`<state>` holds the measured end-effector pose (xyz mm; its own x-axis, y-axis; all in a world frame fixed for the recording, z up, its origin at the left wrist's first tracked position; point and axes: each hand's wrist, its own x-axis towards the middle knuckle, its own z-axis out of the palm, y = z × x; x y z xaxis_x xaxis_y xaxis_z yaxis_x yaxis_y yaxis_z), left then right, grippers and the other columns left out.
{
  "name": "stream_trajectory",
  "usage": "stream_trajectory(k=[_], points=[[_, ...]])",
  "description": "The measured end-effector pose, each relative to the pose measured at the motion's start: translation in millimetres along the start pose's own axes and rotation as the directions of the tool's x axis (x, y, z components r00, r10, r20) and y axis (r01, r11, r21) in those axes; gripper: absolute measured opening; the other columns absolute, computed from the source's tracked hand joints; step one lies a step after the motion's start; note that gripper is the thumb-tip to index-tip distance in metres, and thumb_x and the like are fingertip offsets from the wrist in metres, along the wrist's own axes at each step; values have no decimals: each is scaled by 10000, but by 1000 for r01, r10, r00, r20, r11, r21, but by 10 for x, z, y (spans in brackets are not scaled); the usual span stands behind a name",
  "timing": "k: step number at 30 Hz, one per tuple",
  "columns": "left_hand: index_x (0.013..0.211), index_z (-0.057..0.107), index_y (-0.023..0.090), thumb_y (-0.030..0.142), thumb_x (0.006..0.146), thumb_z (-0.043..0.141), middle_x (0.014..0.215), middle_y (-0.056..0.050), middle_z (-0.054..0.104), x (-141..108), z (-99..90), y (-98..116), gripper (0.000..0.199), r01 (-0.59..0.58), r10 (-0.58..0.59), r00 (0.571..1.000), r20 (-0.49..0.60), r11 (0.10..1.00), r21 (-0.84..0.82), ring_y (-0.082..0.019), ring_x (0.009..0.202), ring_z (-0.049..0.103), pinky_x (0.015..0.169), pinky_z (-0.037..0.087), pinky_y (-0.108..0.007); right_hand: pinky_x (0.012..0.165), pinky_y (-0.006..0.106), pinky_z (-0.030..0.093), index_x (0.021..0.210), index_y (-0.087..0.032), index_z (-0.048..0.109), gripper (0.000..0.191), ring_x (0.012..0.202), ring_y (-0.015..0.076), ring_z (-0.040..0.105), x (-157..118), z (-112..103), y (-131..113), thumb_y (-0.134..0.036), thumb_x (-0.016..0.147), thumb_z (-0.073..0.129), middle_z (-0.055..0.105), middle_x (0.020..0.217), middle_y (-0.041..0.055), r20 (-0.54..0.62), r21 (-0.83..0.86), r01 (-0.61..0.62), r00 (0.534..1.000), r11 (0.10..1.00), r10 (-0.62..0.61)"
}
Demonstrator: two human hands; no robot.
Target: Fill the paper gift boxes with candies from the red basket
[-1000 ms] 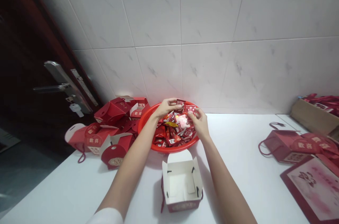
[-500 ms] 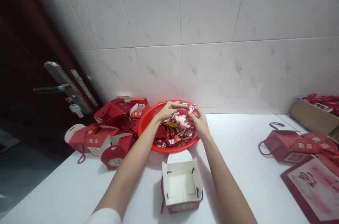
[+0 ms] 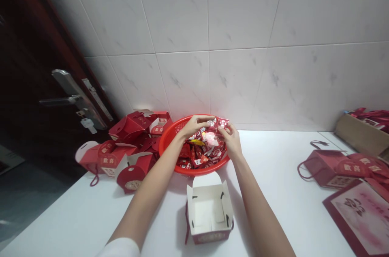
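Observation:
A red plastic basket [image 3: 162,143] stands against the wall, with many red wrapped sweets [image 3: 199,155] inside. Over its back part, my left hand [image 3: 197,125] is closed on a red and white sweet packet [image 3: 212,124]. Close beside it my right hand [image 3: 231,137] pinches a pink-red dotted packet [image 3: 223,122]. The fingertips of both hands are almost together. In front of the basket an open box [image 3: 209,212], white inside and dark red outside, stands with its flaps up and nothing in it.
Several red gift boxes [image 3: 130,127] are piled left of the basket. More red boxes [image 3: 331,168] and a flat pink-printed bag [image 3: 361,212] lie at the right. A cardboard carton [image 3: 358,133] holds red items at the back right. A dark door [image 3: 36,86] with a handle is at the left.
My right hand has shifted slightly right, and the packets at my fingertips now show more clearly above the basket. The open box stays in place.

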<state>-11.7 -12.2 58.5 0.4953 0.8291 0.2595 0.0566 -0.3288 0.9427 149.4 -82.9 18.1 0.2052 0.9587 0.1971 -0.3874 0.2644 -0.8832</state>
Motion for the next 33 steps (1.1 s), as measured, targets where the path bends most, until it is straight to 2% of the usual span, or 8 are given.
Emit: stream_trajectory(k=[5, 11, 16, 20, 26, 28, 30, 33], points=[[1081, 759, 129, 293, 632, 822, 1210, -144, 726, 14, 5, -30, 481, -44, 43, 998, -43, 999, -24, -299, 1133, 641, 979, 495, -422, 557, 269, 505, 922, -188, 642, 358, 612, 164, 651, 17, 1, 38, -435, 693, 763, 728, 736, 12, -78, -8, 46, 996, 999, -46], [1222, 683, 144, 291, 686, 820, 1271, -145, 673, -17, 44, -21, 573, -65, 66, 998, -20, 997, 42, -272, 1099, 639, 929, 523, -395, 791, 341, 554, 955, -188, 689, 335, 902, 228, 680, 9, 16, 36, -439, 738, 735, 749, 974, 53, 30, -64, 142, 990, 988, -140], [1348, 578, 153, 284, 681, 834, 1112, -117, 697, -30, 66, -50, 727, -25, 25, 999, 26, 999, 19, -232, 966, 661, 829, 543, -357, 617, 293, 539, 1000, -211, 689, 368, 835, 223, 677, 0, 7, 30, -465, 738, 734, 744, 989, 52, 79, -140, 112, 992, 984, -102], [1355, 565, 152, 256, 689, 805, 999, -80, 721, -8, 54, -82, 715, -3, 1, 996, 92, 1000, 16, -226, 941, 668, 832, 529, -354, 564, 281, 514, 962, -202, 703, 352, 757, 210, 666, -19, 10, 1, -465, 731, 745, 744, 907, 45, 132, -170, 114, 987, 979, -92], [1230, 645, 133, 171, 774, 549, 1041, -106, 756, 30, -17, -97, 468, 59, -71, 995, 65, 984, 169, -201, 968, 679, 851, 517, -320, 746, 339, 530, 876, -168, 684, 296, 804, 210, 648, 9, 6, 39, -417, 721, 725, 723, 838, 41, -60, -94, 176, 981, 980, -182], [1144, 697, 148, 146, 745, 556, 1031, -85, 765, 18, -7, -111, 423, 121, -207, 963, 170, 902, 413, -197, 960, 688, 832, 515, -285, 714, 327, 514, 850, -166, 664, 291, 745, 190, 618, 24, -3, 60, -424, 724, 710, 691, 776, 21, -104, -102, 181, 976, 978, -191], [1032, 747, 175, 119, 675, 625, 987, -52, 777, -2, 34, -137, 381, 152, -405, 876, 264, 749, 645, -195, 924, 697, 791, 511, -245, 672, 309, 496, 821, -171, 645, 280, 695, 172, 584, 31, -8, 75, -427, 722, 705, 654, 732, 1, -129, -113, 179, 973, 977, -193], [835, 776, 194, 104, 559, 704, 817, -19, 776, -22, 114, -194, 299, 173, -595, 757, 269, 580, 796, -199, 761, 695, 677, 505, -236, 640, 299, 484, 805, -182, 626, 273, 670, 166, 563, 28, -6, 82, -429, 718, 703, 618, 707, -15, -147, -106, 165, 973, 981, -179]])
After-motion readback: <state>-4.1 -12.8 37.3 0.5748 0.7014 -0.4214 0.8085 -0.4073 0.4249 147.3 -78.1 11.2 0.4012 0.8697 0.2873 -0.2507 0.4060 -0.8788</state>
